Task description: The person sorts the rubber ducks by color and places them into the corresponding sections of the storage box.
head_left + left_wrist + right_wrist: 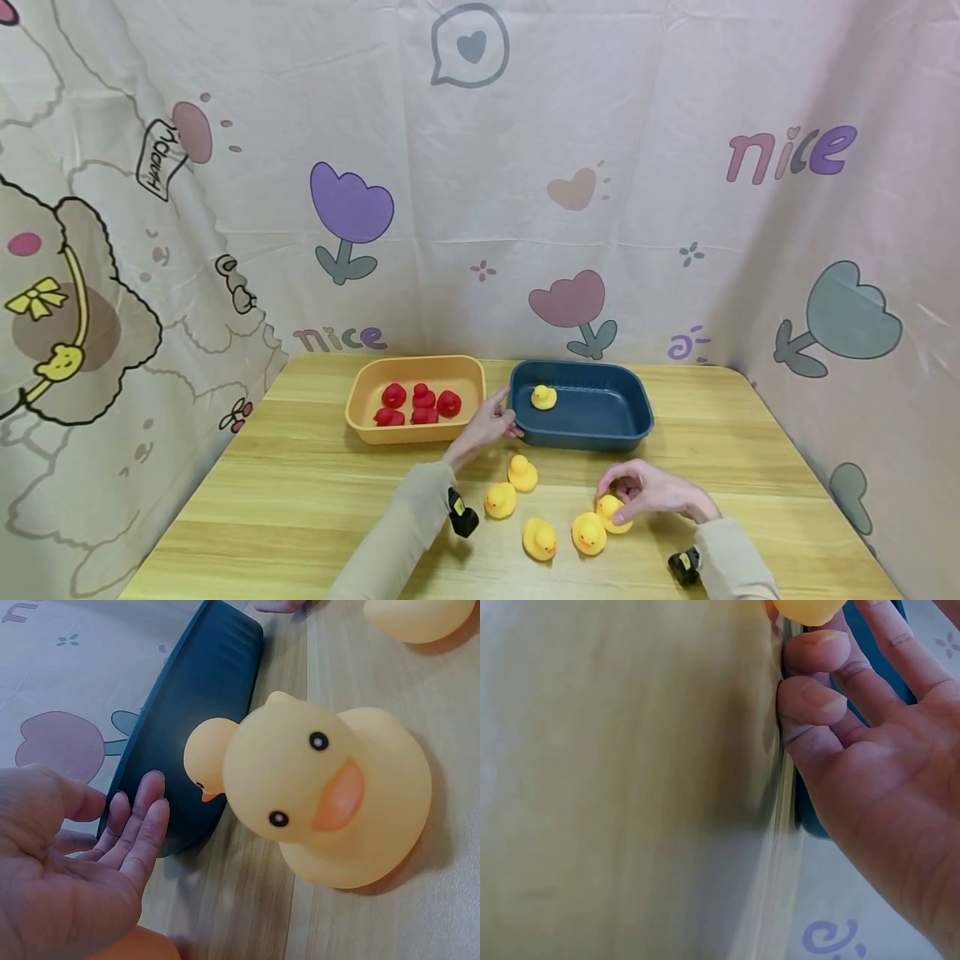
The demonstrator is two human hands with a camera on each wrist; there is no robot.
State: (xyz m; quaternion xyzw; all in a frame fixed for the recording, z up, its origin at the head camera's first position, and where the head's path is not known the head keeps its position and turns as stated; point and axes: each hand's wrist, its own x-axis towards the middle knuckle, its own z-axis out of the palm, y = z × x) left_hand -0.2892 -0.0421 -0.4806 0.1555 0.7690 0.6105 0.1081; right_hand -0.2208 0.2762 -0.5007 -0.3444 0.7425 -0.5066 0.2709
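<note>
My left hand is at the left end of the blue bin, fingertips right at its rim and near wall. In the left wrist view its fingers are loosely bent in front of the bin wall, with no duck among them. My right hand pinches a yellow rubber duck between thumb and fingers, low over the table. Beside that duck sits another yellow duck. One yellow duck sits inside the blue bin at its left. The right wrist view shows only part of a yellow duck at the fingertips.
Left of the blue bin stands an orange bin with several red ducks. More yellow ducks sit on the wooden table: one upper, one left, one nearer. A printed cloth hangs behind.
</note>
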